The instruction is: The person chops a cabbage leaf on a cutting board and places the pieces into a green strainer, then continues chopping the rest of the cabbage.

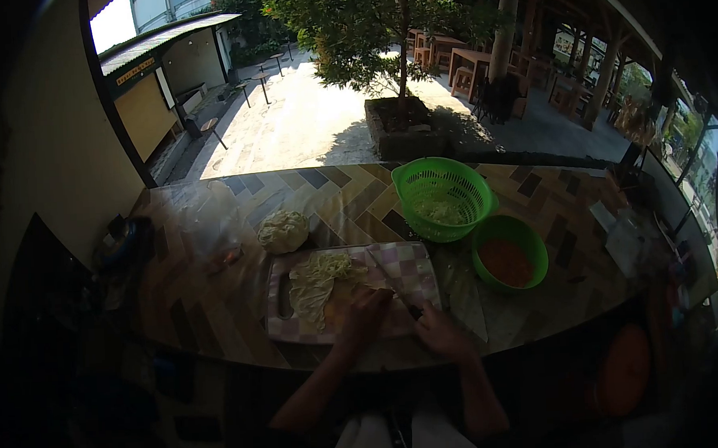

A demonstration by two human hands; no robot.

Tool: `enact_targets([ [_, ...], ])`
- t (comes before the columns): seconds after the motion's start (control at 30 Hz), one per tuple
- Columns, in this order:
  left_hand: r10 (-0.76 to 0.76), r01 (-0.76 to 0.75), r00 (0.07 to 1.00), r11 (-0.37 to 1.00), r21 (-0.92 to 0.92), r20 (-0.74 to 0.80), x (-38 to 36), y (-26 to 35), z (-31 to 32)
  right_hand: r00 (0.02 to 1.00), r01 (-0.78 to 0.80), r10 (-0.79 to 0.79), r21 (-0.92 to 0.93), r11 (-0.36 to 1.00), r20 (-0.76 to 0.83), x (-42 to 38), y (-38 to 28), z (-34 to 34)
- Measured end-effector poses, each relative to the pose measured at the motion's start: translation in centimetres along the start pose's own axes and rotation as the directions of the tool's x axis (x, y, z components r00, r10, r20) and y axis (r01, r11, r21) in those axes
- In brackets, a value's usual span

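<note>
Knife (pixel 386 272) is held by right hand (pixel 439 332), blade slanted forward-left; leaves (pixel 308 297) lie nearer left hand (pixel 368 315), whose grip cannot be told.

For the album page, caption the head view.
Right hand holding a knife over a checked cutting board with cabbage leaves, beside two green bowls.

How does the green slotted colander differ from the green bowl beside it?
The green slotted colander has openings through its wall; the green round bowl looks solid-walled. The colander looks wider than the bowl. The colander holds pale shreds, the bowl orange contents. Both are green and round.
</note>
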State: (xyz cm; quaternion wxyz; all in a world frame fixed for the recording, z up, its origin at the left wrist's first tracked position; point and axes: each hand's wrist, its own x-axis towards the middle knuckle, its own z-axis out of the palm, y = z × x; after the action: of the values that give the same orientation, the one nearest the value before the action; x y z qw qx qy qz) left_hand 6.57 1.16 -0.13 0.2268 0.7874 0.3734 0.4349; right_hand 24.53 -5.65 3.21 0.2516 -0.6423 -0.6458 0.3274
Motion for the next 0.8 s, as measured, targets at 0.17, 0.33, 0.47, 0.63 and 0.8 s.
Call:
enact_targets([
  [0.17, -0.089, 0.087, 0.995, 0.995, -0.048, -0.053, 0.3, 0.0, 0.0, 0.997, -0.019, 0.017, -0.025, 1.0, -0.077, -2.6, -1.7, -0.4],
  [0.33, 0.074, -0.072, 0.997, 0.993, 0.094, -0.016, 0.4, -1.7, 0.2, 0.984, -0.105, 0.09, -0.09, 0.99, -0.157, -3.6, -3.2, 0.1],
  [0.47, 0.132, -0.139, 0.99, 0.979, 0.151, 0.055, 0.1, -3.0, 0.9, 0.984, -0.052, 0.045, -0.038, 0.998, -0.172, -3.9, -2.3, 0.6],
  [0.63, 0.208, -0.209, 0.977, 0.923, 0.322, 0.038, 0.4, -0.8, 0.3, 0.984, -0.071, 0.052, -0.109, 0.991, -0.17, -4.5, -2.1, 1.9],
  [0.8, 0.232, -0.247, 0.969, 0.933, 0.262, 0.087, 0.3, -2.0, 0.7, 0.986, -0.094, 0.039, -0.351, 0.932, -0.16, -4.3, -2.9, 3.6],
])
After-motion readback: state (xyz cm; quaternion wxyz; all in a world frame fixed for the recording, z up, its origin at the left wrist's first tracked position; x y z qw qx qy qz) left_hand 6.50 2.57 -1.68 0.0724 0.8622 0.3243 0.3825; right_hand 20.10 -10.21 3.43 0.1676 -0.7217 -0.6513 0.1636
